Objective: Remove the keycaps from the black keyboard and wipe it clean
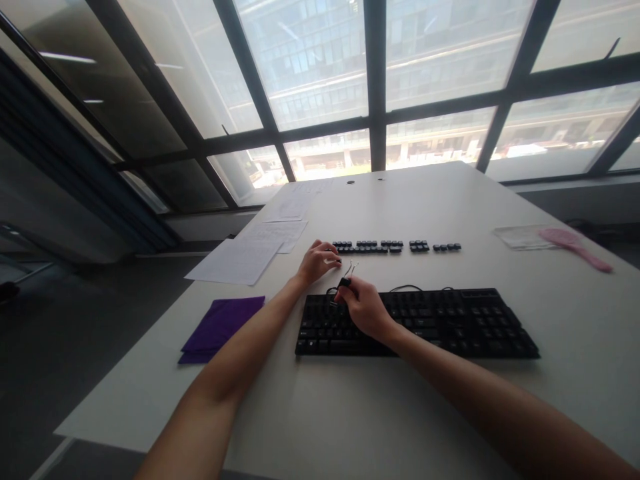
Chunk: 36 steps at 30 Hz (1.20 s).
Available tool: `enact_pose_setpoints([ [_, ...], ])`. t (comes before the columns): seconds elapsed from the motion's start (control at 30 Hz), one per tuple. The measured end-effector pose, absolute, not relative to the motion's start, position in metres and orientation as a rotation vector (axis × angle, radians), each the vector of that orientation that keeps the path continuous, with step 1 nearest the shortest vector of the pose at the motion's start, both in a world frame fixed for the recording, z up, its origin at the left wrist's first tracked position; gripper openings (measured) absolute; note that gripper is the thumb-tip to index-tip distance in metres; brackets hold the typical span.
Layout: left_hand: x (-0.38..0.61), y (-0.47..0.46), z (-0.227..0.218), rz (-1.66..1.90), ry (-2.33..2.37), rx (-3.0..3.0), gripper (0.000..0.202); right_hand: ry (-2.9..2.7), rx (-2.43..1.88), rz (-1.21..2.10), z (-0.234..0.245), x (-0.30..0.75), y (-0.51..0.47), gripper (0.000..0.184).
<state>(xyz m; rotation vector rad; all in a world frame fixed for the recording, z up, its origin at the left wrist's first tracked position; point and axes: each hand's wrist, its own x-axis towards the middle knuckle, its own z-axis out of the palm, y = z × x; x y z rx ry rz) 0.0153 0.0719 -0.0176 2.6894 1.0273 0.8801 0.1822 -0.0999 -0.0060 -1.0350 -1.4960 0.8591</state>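
Observation:
A black keyboard (450,327) lies across the near part of the white table, some of its keys hidden by my right hand and forearm. My right hand (369,305) is closed around the black handle of a wire keycap puller (345,282), its thin metal prongs pointing up and away from the keyboard. Beyond the keyboard, loose black keycaps (367,247) stand in two short rows. At their left end my left hand (319,261) is curled, thumb and fingers closed on a small dark keycap (339,261) that is partly hidden.
A folded purple cloth (220,328) and several paper sheets (240,259) lie on the left. To the right, a pink hairbrush (575,247) rests partly on a pale, flat packet (523,238). The white table (425,200) reaches back towards large windows.

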Motion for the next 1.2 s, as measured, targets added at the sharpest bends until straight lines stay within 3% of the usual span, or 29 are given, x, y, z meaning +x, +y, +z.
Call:
enact_pose_setpoints([
  [0.9, 0.026, 0.085, -0.03, 1.063, 1.22, 2.651, 0.012, -1.502, -1.054, 0.888, -0.007, 0.182, -0.102, 0.019],
  [1.07, 0.022, 0.079, -0.023, 1.08, 1.239, 2.621, 0.025, -1.471, -1.038, 0.869, -0.007, 0.182, -0.101, 0.018],
  [1.2, 0.015, 0.057, -0.003, 1.149, 1.261, 2.564, 0.014, -1.35, -1.048, 0.794, -0.008, 0.184, -0.098, 0.015],
])
